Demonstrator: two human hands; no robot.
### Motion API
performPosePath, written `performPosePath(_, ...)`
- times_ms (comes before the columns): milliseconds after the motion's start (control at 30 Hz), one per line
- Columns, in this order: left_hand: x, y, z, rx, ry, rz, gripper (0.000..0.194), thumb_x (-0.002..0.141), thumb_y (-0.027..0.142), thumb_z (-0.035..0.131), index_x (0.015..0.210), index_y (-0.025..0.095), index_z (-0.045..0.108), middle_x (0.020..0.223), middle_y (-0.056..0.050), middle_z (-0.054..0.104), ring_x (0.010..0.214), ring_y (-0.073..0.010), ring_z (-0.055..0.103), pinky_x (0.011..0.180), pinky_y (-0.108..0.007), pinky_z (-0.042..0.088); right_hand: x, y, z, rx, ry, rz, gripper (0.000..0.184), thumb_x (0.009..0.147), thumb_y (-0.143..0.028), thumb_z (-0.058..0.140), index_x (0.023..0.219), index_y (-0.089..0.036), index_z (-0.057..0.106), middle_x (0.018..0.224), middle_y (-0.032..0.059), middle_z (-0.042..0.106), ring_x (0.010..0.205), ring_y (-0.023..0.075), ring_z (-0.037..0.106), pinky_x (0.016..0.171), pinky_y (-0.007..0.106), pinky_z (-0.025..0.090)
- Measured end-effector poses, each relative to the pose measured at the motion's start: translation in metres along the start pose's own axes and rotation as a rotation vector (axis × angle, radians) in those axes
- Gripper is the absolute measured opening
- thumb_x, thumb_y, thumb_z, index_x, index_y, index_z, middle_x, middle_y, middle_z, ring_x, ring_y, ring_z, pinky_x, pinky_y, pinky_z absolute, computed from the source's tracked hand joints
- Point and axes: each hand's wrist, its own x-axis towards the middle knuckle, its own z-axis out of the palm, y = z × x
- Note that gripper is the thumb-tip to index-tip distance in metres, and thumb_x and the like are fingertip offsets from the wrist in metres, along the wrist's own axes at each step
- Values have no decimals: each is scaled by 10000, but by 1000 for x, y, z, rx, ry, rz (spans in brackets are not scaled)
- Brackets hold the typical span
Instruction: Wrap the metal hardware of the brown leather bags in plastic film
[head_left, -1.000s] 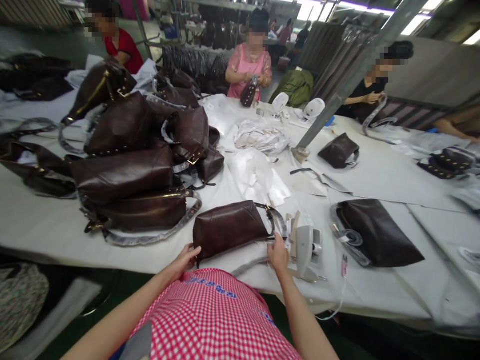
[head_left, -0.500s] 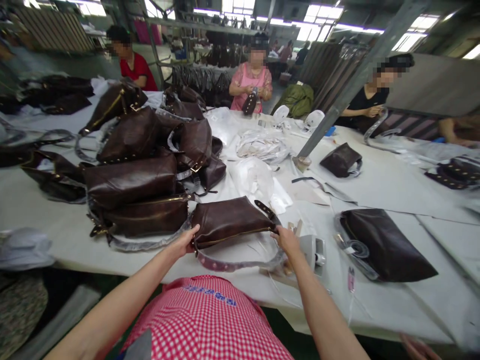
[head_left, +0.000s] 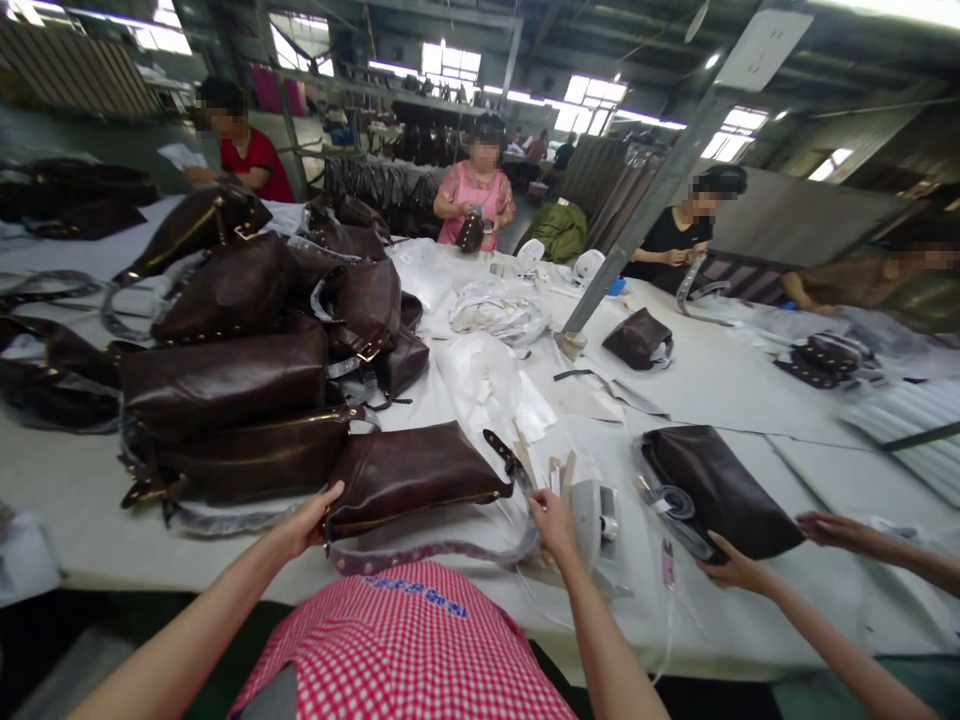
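A dark brown leather handbag (head_left: 416, 475) lies in front of me on the white table, its zipped edge towards me. At its left end my left hand (head_left: 313, 518) is closed on the corner, thumb on top. My right hand (head_left: 553, 522) is off the bag's body, fingers pinched on the plastic-wrapped strap (head_left: 442, 548) where it loops round the right end. A studded strap tab (head_left: 499, 448) sticks up beside that end. Just right of my right hand stands a small grey-white device (head_left: 600, 520), with pale strips behind it.
Brown handbags (head_left: 225, 375) are piled on the left. To the right, a co-worker's two hands (head_left: 739, 570) touch another brown bag (head_left: 716, 490). A pink-handled tool (head_left: 667, 565) lies between. A slanted metal post (head_left: 637, 220) rises from the table (head_left: 720, 390); several people work beyond.
The handbag has turned so its zip and strap face me, then moved slightly left. My right hand has moved from the bag's end onto the strap. A co-worker's hands have reached the right-hand bag.
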Motion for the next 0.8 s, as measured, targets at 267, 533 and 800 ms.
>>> performPosePath(267, -1, -11, -10, 150, 13, 102, 637, 527, 736, 654, 846, 184, 646, 818, -94, 724, 793, -280, 687, 632, -339, 544, 37, 7, 19, 31, 11, -4, 423, 727, -153, 559, 1149, -146, 589, 1153, 175, 619, 1191, 313, 522, 987, 413, 377)
performPosePath(533, -3, -34, -16, 342, 175, 184, 577, 620, 599, 615, 1054, 218, 602, 1019, -118, 697, 970, -347, 649, 730, -430, 523, 54, -2, 36, 127, -76, 52, 145, 678, -156, 600, 796, -239, 615, 702, 52, 650, 901, 290, 649, 821, 413, 429)
performPosePath(800, -63, 41, 66, 606, 157, 776, 286, 746, 451, 560, 885, 241, 694, 995, -62, 699, 991, -284, 607, 953, -378, 426, 34, -46, 6, 389, -39, -121, 252, 809, -302, 413, 970, -234, 595, 863, 60, 669, 818, 254, 615, 781, 349, 450)
